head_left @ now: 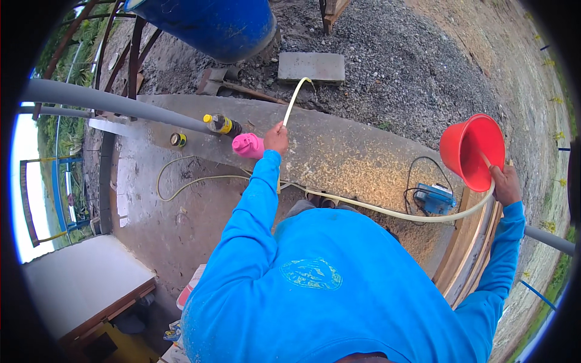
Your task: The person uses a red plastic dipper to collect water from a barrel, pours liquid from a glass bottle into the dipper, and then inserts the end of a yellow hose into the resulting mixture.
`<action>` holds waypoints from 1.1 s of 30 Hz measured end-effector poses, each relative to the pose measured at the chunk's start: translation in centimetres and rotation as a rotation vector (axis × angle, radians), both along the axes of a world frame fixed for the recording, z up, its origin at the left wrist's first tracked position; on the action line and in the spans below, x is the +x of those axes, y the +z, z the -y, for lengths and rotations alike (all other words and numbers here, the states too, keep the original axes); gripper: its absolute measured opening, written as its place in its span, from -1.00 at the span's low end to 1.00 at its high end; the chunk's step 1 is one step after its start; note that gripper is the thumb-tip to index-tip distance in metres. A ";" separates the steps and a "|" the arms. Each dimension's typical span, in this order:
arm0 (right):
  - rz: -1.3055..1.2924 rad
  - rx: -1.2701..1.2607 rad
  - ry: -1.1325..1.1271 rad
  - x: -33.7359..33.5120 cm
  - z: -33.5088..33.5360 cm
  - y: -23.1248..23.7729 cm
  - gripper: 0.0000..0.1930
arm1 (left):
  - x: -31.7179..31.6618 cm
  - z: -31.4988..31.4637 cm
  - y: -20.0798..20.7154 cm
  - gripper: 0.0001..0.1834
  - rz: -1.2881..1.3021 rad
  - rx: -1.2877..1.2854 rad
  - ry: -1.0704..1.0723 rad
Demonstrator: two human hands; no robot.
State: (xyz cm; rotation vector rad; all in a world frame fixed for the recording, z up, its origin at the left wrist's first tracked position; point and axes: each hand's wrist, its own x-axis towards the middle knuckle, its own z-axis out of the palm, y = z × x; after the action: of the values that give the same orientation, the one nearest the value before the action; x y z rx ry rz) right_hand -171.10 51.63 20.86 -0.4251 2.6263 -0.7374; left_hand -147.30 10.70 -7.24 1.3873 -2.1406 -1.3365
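Observation:
My left hand [276,139] is closed round a pale yellow hose [295,100], whose free end arches forward and bends down in front of a concrete block. My right hand [507,184], far out to the right, is closed on the rim of a red bucket [459,148] and on a length of the hose, which runs into the bucket's mouth. The bucket is tilted with its opening toward me. Between the hands, the hose sags across in front of my body. Beside my left hand stands a pink bottle [247,146].
A dark bottle with a yellow cap [222,124] and a small jar [178,140] are on the left. A blue power tool [434,199] with a black cord lies near sawdust and wooden planks [463,242]. Ahead are a concrete block [311,66], a shovel [218,81] and a blue drum [212,27].

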 end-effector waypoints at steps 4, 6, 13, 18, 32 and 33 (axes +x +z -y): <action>-0.020 0.057 0.017 -0.7 -0.4 -0.6 -0.65 | 0.1 0.0 0.2 -0.68 0.022 -0.023 0.000; -0.020 0.049 0.036 -0.8 -0.3 -0.4 -0.65 | 0.1 0.1 -0.1 -0.68 0.017 -0.007 0.010; -0.059 0.015 0.103 -0.2 1.3 0.2 -0.65 | 0.6 0.8 -2.1 -0.68 -0.018 0.077 0.086; -0.222 0.066 0.292 -0.6 0.8 -0.2 -0.67 | 0.4 -0.1 1.2 -0.70 0.008 0.157 0.104; -0.080 0.050 0.078 0.0 2.0 0.2 -0.68 | 1.0 0.7 0.7 -0.69 -0.017 0.201 0.101; -0.082 0.051 0.074 0.2 2.1 0.4 -0.68 | 1.0 0.9 0.1 -0.69 -0.026 0.151 0.088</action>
State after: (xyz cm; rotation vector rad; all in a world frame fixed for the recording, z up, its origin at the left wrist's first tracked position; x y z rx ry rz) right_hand -170.94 49.52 21.23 -0.5450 2.6829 -0.6405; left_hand -146.28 9.79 -7.09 1.4930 -1.9739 -1.4993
